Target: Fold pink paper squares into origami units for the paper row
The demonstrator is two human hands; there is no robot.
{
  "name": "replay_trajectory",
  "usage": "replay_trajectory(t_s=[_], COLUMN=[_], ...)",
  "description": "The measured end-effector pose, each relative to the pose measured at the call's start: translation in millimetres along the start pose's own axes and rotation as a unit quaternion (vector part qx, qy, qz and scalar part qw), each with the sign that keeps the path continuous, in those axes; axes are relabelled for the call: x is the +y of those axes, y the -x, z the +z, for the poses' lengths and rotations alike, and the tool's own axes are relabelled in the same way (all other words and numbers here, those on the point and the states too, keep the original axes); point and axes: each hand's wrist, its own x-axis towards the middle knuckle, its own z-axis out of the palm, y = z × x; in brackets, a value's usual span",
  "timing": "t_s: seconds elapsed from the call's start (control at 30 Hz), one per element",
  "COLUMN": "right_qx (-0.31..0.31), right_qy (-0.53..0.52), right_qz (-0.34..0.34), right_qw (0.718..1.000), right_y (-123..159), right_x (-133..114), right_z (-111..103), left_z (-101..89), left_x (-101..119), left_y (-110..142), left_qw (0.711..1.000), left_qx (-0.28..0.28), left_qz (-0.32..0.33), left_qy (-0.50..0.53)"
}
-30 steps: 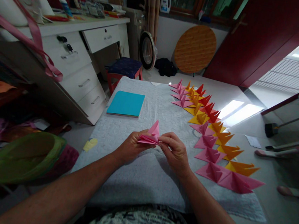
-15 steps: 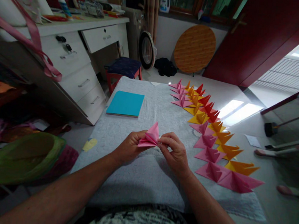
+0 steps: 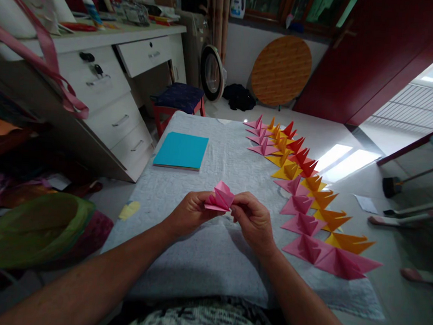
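Observation:
A pink origami crane, partly folded, is held just above the cloth-covered table in front of me. My left hand pinches its left side between thumb and fingers. With thumb and fingertips, my right hand grips its right end; the fingertips hide that bit of paper. To the right stand rows of finished paper cranes in pink, yellow and red. A stack of square blue paper lies farther off, left of the crane in my hands.
A yellow scrap lies at the table's left edge, near a green-lined bin. Beyond are a white drawer desk, a stool, a washing machine with its door open and a round board. Someone's feet show at right.
The pink crane has tilted and its raised point now looks lower and more spread. My right fingers have curled in closer against its right end. The left hand has barely moved.

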Motion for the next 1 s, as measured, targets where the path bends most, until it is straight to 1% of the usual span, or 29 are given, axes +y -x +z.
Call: replay_trajectory(t_s=[0.23, 0.5, 0.63, 0.77, 0.87, 1.0], right_qx=[0.007, 0.005, 0.009, 0.018, 0.016, 0.017], right_qy=[0.006, 0.038, 0.075, 0.096, 0.104, 0.113], right_qz=[-0.005, -0.045, -0.069, -0.093, -0.099, -0.102], right_qw=[1.0, 0.998, 0.995, 0.991, 0.989, 0.988], right_y=[0, -2, -1, 0, 0, 0], right_x=[-1, -5, -6, -4, -4, -6], right_z=[0, 0, -1, -1, -1, -1], left_z=[0.8, -0.1, -1.5, -3.1, -3.0, -0.8], left_x=[-2, 1, 2, 4, 6, 9], left_y=[0, -2, -1, -1, -1, -2], left_qw=[1.0, 0.999, 1.0, 1.0, 0.999, 0.999], left_qx=[0.009, -0.01, -0.012, -0.018, -0.024, -0.02], left_qz=[-0.02, -0.029, -0.013, 0.009, 0.028, 0.034], left_qy=[0.018, 0.034, 0.023, -0.011, -0.03, -0.035])
